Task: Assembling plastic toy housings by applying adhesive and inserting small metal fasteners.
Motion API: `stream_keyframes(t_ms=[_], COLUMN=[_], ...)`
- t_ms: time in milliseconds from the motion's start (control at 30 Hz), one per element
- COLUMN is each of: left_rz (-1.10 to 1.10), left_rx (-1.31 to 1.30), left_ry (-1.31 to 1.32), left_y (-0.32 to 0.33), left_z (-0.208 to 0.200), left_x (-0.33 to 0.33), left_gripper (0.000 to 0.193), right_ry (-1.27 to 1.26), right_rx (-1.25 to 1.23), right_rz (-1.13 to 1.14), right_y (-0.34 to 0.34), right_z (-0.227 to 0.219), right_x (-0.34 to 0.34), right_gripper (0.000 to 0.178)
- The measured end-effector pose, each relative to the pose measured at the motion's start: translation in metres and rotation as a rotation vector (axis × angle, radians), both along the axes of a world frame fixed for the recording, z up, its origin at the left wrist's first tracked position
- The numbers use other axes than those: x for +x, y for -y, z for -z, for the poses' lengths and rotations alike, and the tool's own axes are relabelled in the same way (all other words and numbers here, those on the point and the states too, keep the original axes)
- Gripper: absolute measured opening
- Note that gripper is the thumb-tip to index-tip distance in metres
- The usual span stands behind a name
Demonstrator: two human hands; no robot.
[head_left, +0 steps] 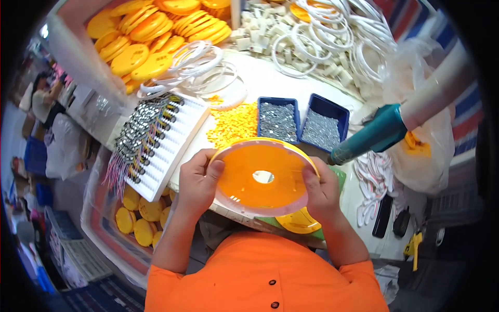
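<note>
Between my hands is a round orange-yellow plastic disc point(239, 182) with a pale clear rim and a hole in its middle, raised above the bench's near edge. My left hand point(200, 179) grips its left rim, thumb on the upper face. On the opposite rim, my right hand point(323, 190) holds it the same way. Beneath its lower right lies another yellow disc point(300, 220), partly hidden, on a green mat point(341, 179). Just beyond the held disc is a heap of small yellow pieces point(234, 125), beside two blue trays point(298, 119) of small silvery metal parts.
At left, a white rack point(179, 151) carries several wired metal parts. Yellow discs point(148, 26) and white rings point(189, 65) pile up behind. A teal, tube-like tool point(371, 132) slants in from the right, near my right hand. A bin point(99, 208) with yellow rounds stands below left.
</note>
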State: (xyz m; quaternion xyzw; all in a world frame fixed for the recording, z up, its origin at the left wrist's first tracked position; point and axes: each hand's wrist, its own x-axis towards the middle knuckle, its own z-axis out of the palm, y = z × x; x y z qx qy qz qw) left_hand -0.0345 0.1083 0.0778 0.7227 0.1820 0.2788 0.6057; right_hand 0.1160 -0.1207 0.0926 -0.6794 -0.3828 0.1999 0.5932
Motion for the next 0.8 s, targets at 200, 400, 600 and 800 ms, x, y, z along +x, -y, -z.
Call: stream_keyframes(t_ms=[200, 400, 600, 800], left_rz=[-0.123, -0.060, -0.166, -0.264], left_rx=[0.266, 0.198, 0.404, 0.625], left_ry=[-0.009, -0.005, 0.155, 0.180], left_y=[0.019, 0.019, 0.022, 0.016], left_z=[0.003, -0.002, -0.007, -0.009], left_x=[-0.002, -0.002, 0.005, 0.002], left_gripper=[0.031, 0.022, 0.021, 0.018], right_ry=[0.038, 0.028, -0.023, 0.077], right_rx=[0.222, 0.258, 0.261, 0.318], right_rz=[0.248, 0.207, 0.196, 0.161], right_y=[-0.005, 0.005, -0.004, -0.007], right_z=[0.014, 0.037, 0.019, 0.026], right_x=[-0.012, -0.004, -0.024, -0.029], right_gripper=[0.039, 0.057, 0.066, 0.067])
